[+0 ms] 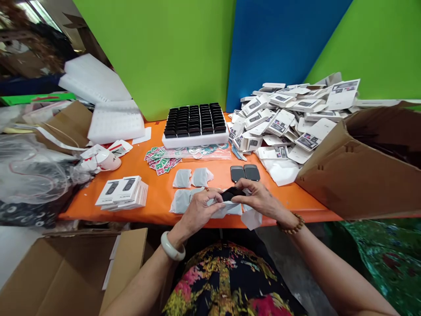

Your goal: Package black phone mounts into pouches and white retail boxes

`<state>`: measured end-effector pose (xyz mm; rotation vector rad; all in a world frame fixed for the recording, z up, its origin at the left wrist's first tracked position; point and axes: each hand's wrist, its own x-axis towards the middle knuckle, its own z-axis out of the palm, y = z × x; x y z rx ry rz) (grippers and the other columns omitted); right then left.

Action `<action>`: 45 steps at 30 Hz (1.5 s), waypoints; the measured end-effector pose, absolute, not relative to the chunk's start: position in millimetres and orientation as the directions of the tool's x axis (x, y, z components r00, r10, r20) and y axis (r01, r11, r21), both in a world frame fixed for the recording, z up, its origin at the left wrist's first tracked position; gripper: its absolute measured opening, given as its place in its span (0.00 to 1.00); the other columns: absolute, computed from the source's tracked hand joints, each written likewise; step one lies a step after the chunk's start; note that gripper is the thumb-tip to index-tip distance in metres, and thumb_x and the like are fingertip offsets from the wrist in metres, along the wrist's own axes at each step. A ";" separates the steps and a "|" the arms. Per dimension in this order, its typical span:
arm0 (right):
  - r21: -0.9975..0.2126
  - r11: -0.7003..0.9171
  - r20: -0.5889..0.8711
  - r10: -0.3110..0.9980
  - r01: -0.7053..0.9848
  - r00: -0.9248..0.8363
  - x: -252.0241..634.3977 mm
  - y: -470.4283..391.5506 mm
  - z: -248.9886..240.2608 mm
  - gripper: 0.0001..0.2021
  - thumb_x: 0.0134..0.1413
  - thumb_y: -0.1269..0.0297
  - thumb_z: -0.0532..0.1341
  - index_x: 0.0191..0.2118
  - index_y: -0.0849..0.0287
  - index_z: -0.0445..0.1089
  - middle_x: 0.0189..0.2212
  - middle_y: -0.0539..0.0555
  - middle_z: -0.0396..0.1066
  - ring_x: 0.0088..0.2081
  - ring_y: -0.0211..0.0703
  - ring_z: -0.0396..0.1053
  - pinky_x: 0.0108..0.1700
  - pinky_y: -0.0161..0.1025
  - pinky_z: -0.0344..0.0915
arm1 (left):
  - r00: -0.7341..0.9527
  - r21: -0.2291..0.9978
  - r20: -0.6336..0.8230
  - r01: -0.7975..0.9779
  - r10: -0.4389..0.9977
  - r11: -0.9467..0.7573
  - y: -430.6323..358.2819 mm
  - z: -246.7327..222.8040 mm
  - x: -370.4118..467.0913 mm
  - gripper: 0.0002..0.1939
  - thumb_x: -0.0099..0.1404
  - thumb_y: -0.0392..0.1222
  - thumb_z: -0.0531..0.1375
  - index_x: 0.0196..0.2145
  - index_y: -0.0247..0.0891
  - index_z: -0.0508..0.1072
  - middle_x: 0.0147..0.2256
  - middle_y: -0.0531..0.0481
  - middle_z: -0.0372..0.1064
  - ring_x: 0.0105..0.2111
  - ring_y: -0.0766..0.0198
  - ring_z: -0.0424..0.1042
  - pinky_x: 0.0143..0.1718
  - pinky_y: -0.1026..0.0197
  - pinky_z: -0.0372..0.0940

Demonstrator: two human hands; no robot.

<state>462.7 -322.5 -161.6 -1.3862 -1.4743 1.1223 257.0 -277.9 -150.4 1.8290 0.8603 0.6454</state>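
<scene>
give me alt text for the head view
A person's left hand and right hand hold a black item and thin white wrapping at an orange table. Wrapped packets lie by the left hand; beyond stands a white tray of black pieces, with a heap of white boxes to its right.

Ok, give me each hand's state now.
Left hand: closed, pinching the white wrapper.
Right hand: closed, holding the black item.
</scene>
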 end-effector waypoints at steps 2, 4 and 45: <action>-0.953 -0.003 -0.036 0.994 0.303 -0.105 458.8 -327.5 -163.2 0.07 0.47 0.61 0.65 0.29 0.57 0.69 0.24 0.46 0.65 0.28 0.36 0.59 0.30 0.35 0.55 | 0.609 0.944 0.050 0.230 0.792 -0.237 -282.5 -149.1 261.3 0.04 0.58 0.40 0.63 0.26 0.40 0.74 0.38 0.47 0.76 0.45 0.56 0.72 0.50 0.58 0.60; -0.957 0.001 -0.033 0.993 0.289 -0.114 454.2 -332.3 -163.6 0.07 0.48 0.61 0.64 0.29 0.57 0.69 0.25 0.47 0.66 0.28 0.37 0.60 0.30 0.35 0.56 | 0.613 0.965 0.049 0.175 0.789 -0.196 -286.1 -146.5 265.0 0.04 0.58 0.39 0.63 0.26 0.39 0.74 0.39 0.46 0.76 0.45 0.57 0.72 0.50 0.58 0.61; -0.998 -0.048 -0.036 0.972 0.046 0.233 422.6 -301.5 -175.2 0.18 0.52 0.45 0.60 0.32 0.57 0.66 0.22 0.48 0.64 0.20 0.34 0.59 0.21 0.33 0.57 | 0.209 0.987 -0.114 -0.089 0.971 0.135 -292.9 -187.4 258.5 0.16 0.50 0.43 0.68 0.34 0.37 0.69 0.31 0.52 0.71 0.32 0.66 0.70 0.36 0.64 0.64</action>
